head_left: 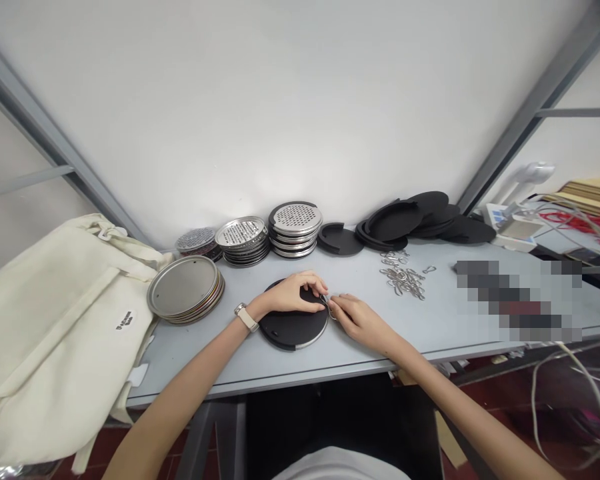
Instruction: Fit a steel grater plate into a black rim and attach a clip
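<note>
In front of me on the table lies a round black disc (295,323) with a silvery metal edge showing at its lower right. My left hand (295,293) rests over it, thumb and index finger pinched near its right edge. There they meet a small metal snap hook (325,299), whose exact shape is hard to make out. My right hand (360,320) comes in from the right with closed fingers, gripping the same snap hook from the other side. Further right is a loose pile of similar metal snap hooks (405,281).
Along the wall stand a grater-disc stack (295,230), a slotted-disc stack (243,243) and black round holders (395,220). Plain metal discs (183,287) sit at left beside a cream backpack (70,333). Cables (535,400) hang at the right edge.
</note>
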The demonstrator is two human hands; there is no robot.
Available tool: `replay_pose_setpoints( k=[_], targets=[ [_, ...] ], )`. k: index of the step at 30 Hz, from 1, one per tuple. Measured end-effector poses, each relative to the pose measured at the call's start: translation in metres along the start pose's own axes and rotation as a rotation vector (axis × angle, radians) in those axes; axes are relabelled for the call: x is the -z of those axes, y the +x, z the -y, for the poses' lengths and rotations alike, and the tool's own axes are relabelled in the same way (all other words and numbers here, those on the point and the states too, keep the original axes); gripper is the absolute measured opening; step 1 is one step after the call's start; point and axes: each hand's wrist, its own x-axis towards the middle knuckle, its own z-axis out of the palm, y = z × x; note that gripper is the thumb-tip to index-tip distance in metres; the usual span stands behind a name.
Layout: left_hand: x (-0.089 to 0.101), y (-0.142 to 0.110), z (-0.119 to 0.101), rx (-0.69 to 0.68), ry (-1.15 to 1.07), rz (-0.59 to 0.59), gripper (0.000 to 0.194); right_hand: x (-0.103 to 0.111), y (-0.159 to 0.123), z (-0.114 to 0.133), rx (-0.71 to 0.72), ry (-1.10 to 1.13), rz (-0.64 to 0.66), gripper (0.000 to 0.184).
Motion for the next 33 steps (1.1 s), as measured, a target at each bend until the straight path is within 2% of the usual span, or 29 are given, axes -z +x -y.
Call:
replay_pose_setpoints(
  k=[7,22,33],
  targets=[
    [-0.0005,-0.0002,0.0023,0.001,-0.004,0.01,0.017,0.0004,-0.0001,0.0009,-0.009,-0.012,0.012,0.036],
    [0.0012,-0.0005,0.0003,0.01,0.014,0.047,0.027,-0.0005,-0.0023,0.0025,0.016,-0.092,0.011,0.031],
    [0.0017,-0.0009,-0.0032,-0.005,0.059,0.037,0.025,-0.0014,-0.0023,0.0021,0.022,-0.098,-0.005,0.029]
  ],
)
